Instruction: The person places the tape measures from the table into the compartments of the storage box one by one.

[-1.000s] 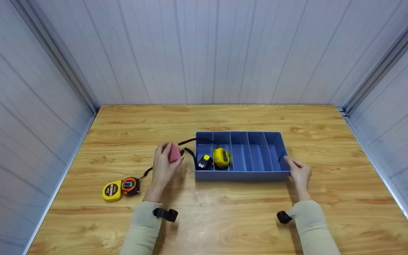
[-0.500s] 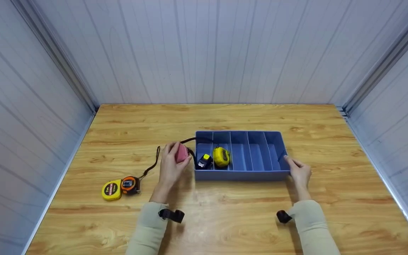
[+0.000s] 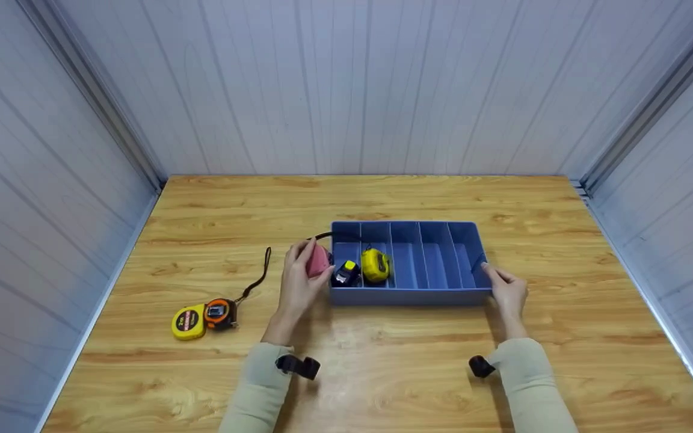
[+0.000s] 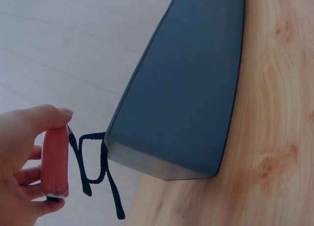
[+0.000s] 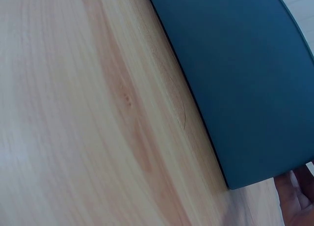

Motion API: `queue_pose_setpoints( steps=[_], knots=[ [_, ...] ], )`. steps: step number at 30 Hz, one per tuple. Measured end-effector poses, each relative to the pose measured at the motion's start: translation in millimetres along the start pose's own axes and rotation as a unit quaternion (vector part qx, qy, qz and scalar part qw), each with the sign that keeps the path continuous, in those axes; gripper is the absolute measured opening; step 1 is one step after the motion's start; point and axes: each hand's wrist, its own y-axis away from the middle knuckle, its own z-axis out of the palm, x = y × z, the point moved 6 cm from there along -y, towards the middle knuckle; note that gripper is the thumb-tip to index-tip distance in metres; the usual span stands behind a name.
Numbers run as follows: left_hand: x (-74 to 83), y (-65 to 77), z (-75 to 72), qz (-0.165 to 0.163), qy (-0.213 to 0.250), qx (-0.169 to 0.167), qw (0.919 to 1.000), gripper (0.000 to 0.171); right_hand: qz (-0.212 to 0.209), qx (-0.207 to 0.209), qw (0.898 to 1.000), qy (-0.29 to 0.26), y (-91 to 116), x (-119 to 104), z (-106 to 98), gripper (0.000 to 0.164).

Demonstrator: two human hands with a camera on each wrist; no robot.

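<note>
My left hand (image 3: 299, 284) holds a pink tape measure (image 3: 317, 262) at the left end of the blue divided box (image 3: 409, 297). In the left wrist view the pink case (image 4: 55, 162) sits between thumb and fingers, apart from the box wall, with black straps hanging beside it. My right hand (image 3: 509, 296) grips the box's right end, its thumb at the rim; only part of that hand shows in the right wrist view. Inside the leftmost compartment lies a black tape measure (image 3: 345, 274) with a yellow button. The second compartment has a yellow tape measure (image 3: 375, 266).
To the left on the wooden table (image 3: 382, 367), a yellow tape measure (image 3: 189, 323) lies against an orange and black one (image 3: 221, 314) with a looped black strap. A black strap (image 3: 321, 235) hangs over the box's left rim. Pale panels (image 3: 346, 90) enclose the table's back and sides.
My left hand has moved right with the pink tape measure, up to the box's left end. The strap of the orange tape measure now shows uncovered. My right hand stays at the box.
</note>
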Motion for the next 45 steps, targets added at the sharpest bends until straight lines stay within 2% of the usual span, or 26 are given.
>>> queue_pose_setpoints(
  steps=[2, 12, 21, 30, 45],
  knots=[
    [0.4, 0.5, 2.5, 0.003, 0.007, 0.000, 1.0000, 0.063, -0.004, 0.009, 1.000, 0.005, -11.2, 13.8, 4.2, 0.050],
    [6.8, 0.8, 14.7, 0.004, 0.023, -0.009, 0.9997, 0.062, -0.013, 0.018, 1.000, 0.002, -17.5, 21.8, 6.2, 0.056],
    [14.1, -0.4, 24.8, 0.021, 0.045, -0.007, 0.9987, 0.062, -0.018, 0.023, 1.000, 0.007, -18.9, 22.9, 6.3, 0.057],
    [20.4, -0.3, 34.7, 0.019, 0.030, -0.021, 0.9991, 0.062, -0.017, 0.020, 1.000, 0.013, -22.9, 29.5, 8.3, 0.063],
    [35.0, -3.5, 52.4, 0.032, 0.037, -0.038, 0.9981, 0.061, -0.021, 0.019, 1.000, 0.014, -19.9, 26.1, 6.6, 0.059]
  ],
)
